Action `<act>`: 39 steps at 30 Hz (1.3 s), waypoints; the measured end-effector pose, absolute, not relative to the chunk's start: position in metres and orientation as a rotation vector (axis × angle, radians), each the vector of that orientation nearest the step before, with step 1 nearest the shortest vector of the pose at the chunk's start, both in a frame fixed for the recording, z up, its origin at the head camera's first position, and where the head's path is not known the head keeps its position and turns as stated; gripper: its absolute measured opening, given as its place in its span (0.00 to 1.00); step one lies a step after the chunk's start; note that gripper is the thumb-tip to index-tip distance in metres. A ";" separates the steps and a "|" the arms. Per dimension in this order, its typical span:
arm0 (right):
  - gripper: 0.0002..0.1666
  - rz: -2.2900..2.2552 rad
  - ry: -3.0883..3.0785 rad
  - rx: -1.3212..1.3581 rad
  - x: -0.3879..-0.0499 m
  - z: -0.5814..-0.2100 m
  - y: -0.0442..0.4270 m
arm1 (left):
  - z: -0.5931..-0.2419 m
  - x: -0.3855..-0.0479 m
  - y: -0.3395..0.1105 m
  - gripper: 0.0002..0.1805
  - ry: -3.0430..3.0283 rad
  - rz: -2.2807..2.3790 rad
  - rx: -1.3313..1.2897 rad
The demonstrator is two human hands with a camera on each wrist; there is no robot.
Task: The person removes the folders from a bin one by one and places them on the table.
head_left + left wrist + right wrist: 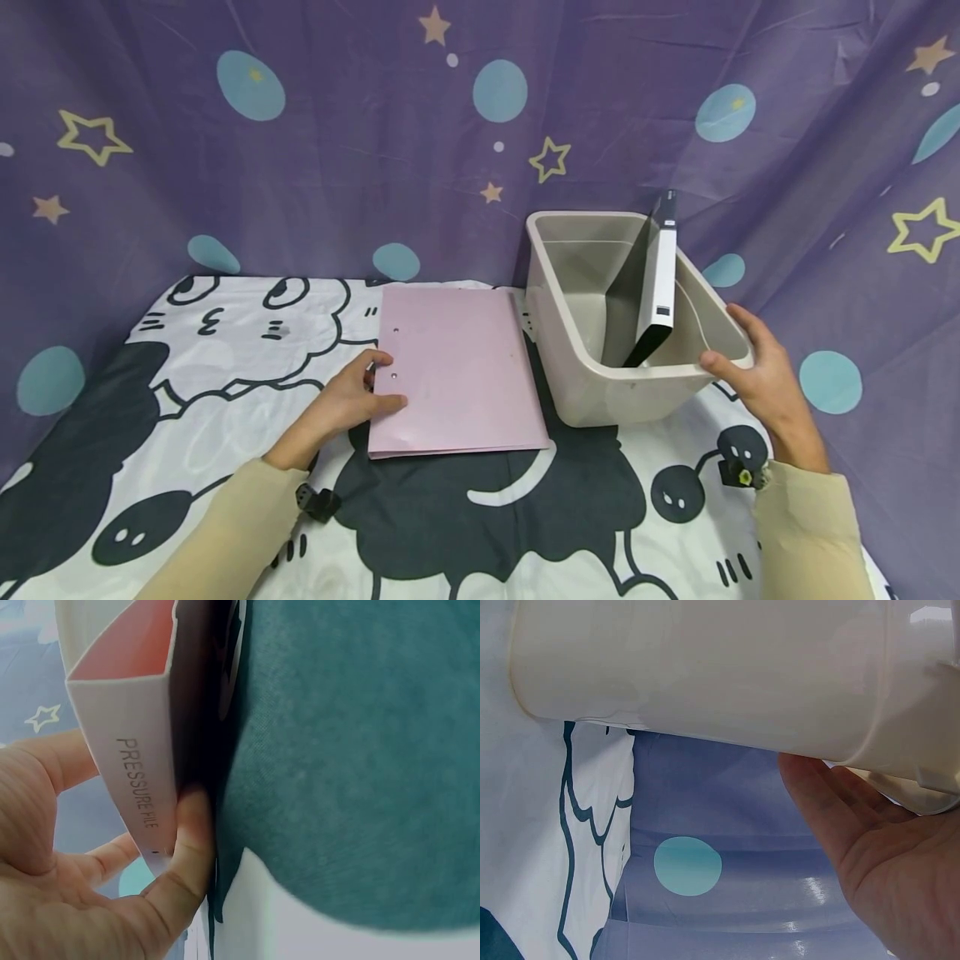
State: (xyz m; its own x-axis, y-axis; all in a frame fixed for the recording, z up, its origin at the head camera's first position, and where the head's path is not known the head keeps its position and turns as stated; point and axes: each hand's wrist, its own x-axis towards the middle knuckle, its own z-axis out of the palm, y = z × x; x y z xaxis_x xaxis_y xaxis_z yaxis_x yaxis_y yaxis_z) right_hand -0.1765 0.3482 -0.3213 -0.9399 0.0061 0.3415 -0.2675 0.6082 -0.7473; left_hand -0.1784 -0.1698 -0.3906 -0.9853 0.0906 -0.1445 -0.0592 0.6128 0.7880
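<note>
A pink file folder (457, 375), its spine (124, 750) printed "PRESSURE FILE", lies flat on the patterned cloth in the head view. My left hand (348, 396) grips it by the spine edge, thumb on the cover and fingers reaching underneath. To its right stands a beige plastic bin (630, 396), open at the top. At the bin's near right corner my right hand (772, 387) holds the rim, its fingers along the outer wall (705, 675). Inside the bin a black item with a white edge (660, 275), like a binder, stands tilted and sticks out above the rim.
A white cloth (225, 450) with dark sheep drawings covers the surface. Behind it hangs a purple curtain (360, 150) with stars and blue dots, close to the bin's back. A small black device is strapped at each wrist.
</note>
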 end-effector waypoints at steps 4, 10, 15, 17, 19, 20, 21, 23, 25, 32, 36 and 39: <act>0.47 1.254 -2.520 0.213 -0.177 -0.322 0.349 | -0.390 -0.179 -0.169 0.38 2.702 1.242 0.016; 0.47 1.247 -2.527 0.206 -0.177 -0.323 0.349 | -0.388 -0.179 -0.168 0.38 2.720 1.189 -0.005; 0.47 1.244 -2.532 0.201 -0.177 -0.322 0.349 | -0.388 -0.179 -0.168 0.37 2.739 1.165 -0.003; 0.47 1.246 -2.532 0.203 -0.177 -0.322 0.349 | -0.388 -0.179 -0.168 0.37 2.746 1.160 -0.005; 0.47 1.252 -2.532 0.203 -0.177 -0.322 0.348 | -0.388 -0.179 -0.168 0.37 2.748 1.160 -0.003; 0.47 1.255 -2.532 0.202 -0.177 -0.322 0.348 | -0.388 -0.179 -0.168 0.38 2.749 1.160 0.001; 0.47 1.258 -2.533 0.202 -0.177 -0.321 0.348 | -0.387 -0.179 -0.168 0.38 2.749 1.161 0.002; 0.47 1.261 -2.533 0.202 -0.177 -0.321 0.348 | -0.387 -0.179 -0.168 0.38 2.750 1.161 0.002; 0.47 1.260 -2.534 0.201 -0.177 -0.321 0.348 | -0.387 -0.179 -0.168 0.38 2.750 1.158 0.002; 0.47 1.257 -2.540 0.195 -0.176 -0.322 0.348 | -0.388 -0.179 -0.169 0.38 2.760 1.136 0.009; 0.47 1.254 -2.544 0.191 -0.177 -0.322 0.348 | -0.388 -0.179 -0.169 0.38 2.776 1.138 0.015; 0.47 1.252 -2.543 0.194 -0.177 -0.322 0.349 | -0.389 -0.180 -0.170 0.37 2.784 1.142 0.014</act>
State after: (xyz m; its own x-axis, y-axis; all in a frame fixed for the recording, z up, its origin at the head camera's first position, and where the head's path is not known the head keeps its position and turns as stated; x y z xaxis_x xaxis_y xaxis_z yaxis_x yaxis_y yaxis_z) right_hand -0.1768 0.3486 -0.3216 -0.9461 0.0108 0.3235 -0.2498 0.6113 -0.7509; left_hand -0.1796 -0.1697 -0.3887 -0.9911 0.0591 -0.1190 -0.0415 0.7133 0.6996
